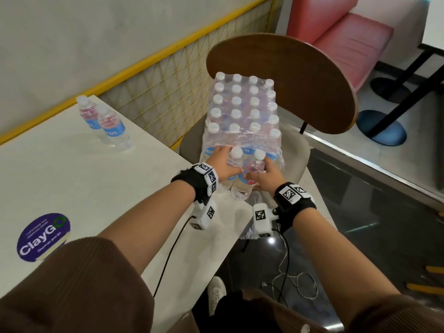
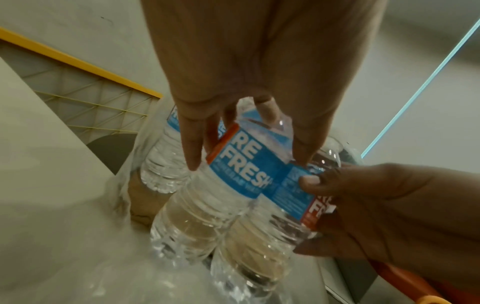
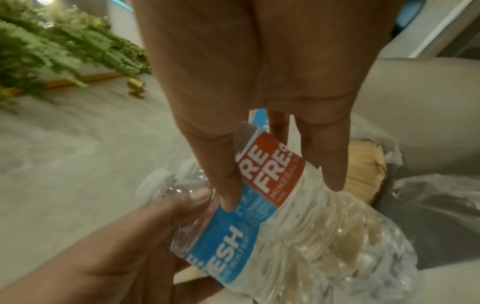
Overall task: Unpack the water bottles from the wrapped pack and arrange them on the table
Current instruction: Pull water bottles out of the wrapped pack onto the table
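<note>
The plastic-wrapped pack of water bottles [image 1: 242, 111] stands on a chair seat beside the white table [image 1: 72, 176], its near end torn open. My left hand [image 1: 228, 168] grips a bottle [image 1: 236, 162] at that open end, fingers curled round its blue label [image 2: 233, 174]. My right hand [image 1: 260, 174] grips the neighbouring bottle [image 1: 258, 164] by its red-and-blue label [image 3: 270, 170]. The two bottles touch side by side and tilt toward me. Two more bottles [image 1: 89, 111] [image 1: 111, 126] stand on the table's far left.
The wooden chair back [image 1: 300, 75] rises behind the pack. A yellow mesh railing [image 1: 156, 92] runs along the table's far edge. Loose torn wrap [image 1: 249, 205] hangs off the chair's front. A round purple sticker [image 1: 43, 236] lies on the table near me.
</note>
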`<state>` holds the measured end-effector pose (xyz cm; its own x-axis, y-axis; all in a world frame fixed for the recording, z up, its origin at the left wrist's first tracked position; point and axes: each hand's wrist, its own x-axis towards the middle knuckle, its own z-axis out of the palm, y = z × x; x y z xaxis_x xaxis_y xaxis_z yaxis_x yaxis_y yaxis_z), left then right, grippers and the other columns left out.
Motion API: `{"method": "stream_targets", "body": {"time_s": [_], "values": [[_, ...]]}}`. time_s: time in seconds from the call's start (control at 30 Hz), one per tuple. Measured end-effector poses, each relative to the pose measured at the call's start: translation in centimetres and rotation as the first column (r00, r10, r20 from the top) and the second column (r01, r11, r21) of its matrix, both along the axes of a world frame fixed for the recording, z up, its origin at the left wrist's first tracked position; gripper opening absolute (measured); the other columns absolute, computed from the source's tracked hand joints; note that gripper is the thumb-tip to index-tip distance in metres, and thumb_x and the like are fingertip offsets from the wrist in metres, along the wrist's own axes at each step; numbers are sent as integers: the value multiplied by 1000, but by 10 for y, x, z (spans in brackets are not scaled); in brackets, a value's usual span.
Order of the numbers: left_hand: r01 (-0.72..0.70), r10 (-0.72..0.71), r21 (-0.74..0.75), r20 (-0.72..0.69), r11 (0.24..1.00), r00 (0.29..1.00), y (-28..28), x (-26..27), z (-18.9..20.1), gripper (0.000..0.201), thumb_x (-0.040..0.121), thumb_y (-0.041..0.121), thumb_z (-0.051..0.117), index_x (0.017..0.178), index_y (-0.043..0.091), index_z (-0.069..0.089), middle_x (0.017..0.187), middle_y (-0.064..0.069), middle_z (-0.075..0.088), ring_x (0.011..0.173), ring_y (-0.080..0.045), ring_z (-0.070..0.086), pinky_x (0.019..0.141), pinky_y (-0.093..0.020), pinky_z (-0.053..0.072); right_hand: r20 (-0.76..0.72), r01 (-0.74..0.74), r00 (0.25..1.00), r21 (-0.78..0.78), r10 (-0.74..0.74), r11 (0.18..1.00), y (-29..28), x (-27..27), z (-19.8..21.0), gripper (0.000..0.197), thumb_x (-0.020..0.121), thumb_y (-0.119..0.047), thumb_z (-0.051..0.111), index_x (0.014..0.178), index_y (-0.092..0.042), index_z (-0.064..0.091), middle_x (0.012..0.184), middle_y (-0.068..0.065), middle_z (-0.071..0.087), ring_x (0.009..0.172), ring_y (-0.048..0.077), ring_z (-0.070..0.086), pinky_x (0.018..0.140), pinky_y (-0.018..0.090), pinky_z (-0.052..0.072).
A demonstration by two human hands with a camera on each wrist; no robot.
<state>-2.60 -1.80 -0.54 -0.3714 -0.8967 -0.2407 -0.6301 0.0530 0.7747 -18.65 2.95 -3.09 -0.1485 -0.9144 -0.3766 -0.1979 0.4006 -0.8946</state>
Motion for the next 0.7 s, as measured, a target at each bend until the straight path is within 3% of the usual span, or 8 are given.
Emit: {"method": "stream_targets", "body": {"time_s": [0.03, 0.1, 0.23, 0.3, 0.33, 0.37, 0.53, 0.7], "values": [[9, -9, 16, -9, 1000, 1000, 6, 4, 6, 62, 71, 29, 77, 124, 13, 47, 114, -7, 58, 105, -23, 57, 90, -31, 46, -38, -40, 999, -27, 39, 999, 2, 2, 3, 57, 75, 7, 70, 120, -20, 45, 88, -5, 60, 75, 10, 60, 53, 16, 54], [27, -26, -13, 21, 1000, 999, 14, 21, 8, 45, 77, 21, 74, 112, 17, 47, 96, -1, 57, 91, -23, 58, 76, -28, 43, -101, -143, 985, -46, 138, 989, 7, 7, 10, 60, 71, 9, 71, 117, -19, 46, 86, -9, 57, 80, 12, 58, 54, 14, 49], [35, -33, -32, 39, 999, 999, 36, 76, 17, 40, 74, 22, 75, 108, 20, 55, 95, 0, 63, 88, -21, 60, 76, -28, 46, -278, -387, 887, -10, 370, 922, 19, 41, 26, 80, 51, -25, 81, 122, -36, 47, 105, -10, 61, 102, 17, 58, 89, 32, 49], [7, -5, -18, 83, 1000, 997, 50, 107, 22, 37, 73, 25, 76, 104, 23, 57, 97, -2, 66, 88, -21, 59, 78, -30, 47, -416, -532, 768, 9, 487, 846, 29, 66, 37, 76, 55, -33, 83, 122, -38, 47, 109, -9, 58, 97, 13, 56, 91, 15, 44], [-7, 9, -23, 98, 1000, 995, 57, 124, 25, 35, 72, 25, 76, 102, 24, 57, 98, -2, 66, 89, -21, 59, 79, -30, 47, -393, -589, 739, 17, 547, 808, 35, 82, 41, 71, 62, -23, 83, 124, -29, 49, 106, -8, 55, 90, 8, 53, 83, 3, 40], [-24, 26, -18, 124, 1000, 992, 64, 142, 26, 34, 72, 25, 76, 101, 24, 57, 99, -2, 65, 90, -21, 58, 79, -30, 46, -327, -638, 724, 15, 607, 770, 41, 98, 43, 68, 65, -10, 82, 125, -20, 49, 105, -6, 53, 87, 6, 51, 76, 2, 38], [-155, 149, 34, 133, 987, 980, 99, 225, 16, 43, 75, 22, 75, 110, 25, 51, 110, -5, 61, 100, -26, 58, 81, -29, 43, -153, -793, 596, 43, 788, 608, 71, 182, 21, 68, 65, -1, 79, 123, -20, 47, 110, -2, 56, 97, 16, 52, 84, 27, 44], [-408, 384, -78, -220, 910, 897, 143, 262, 12, 62, 72, 45, 68, 120, 27, 34, 128, 2, 39, 123, -14, 41, 105, -30, 36, -105, -796, 603, -25, 791, 604, 96, 247, 7, 74, 71, 2, 74, 133, -16, 38, 126, 7, 51, 112, 22, 51, 97, 33, 44]]}}
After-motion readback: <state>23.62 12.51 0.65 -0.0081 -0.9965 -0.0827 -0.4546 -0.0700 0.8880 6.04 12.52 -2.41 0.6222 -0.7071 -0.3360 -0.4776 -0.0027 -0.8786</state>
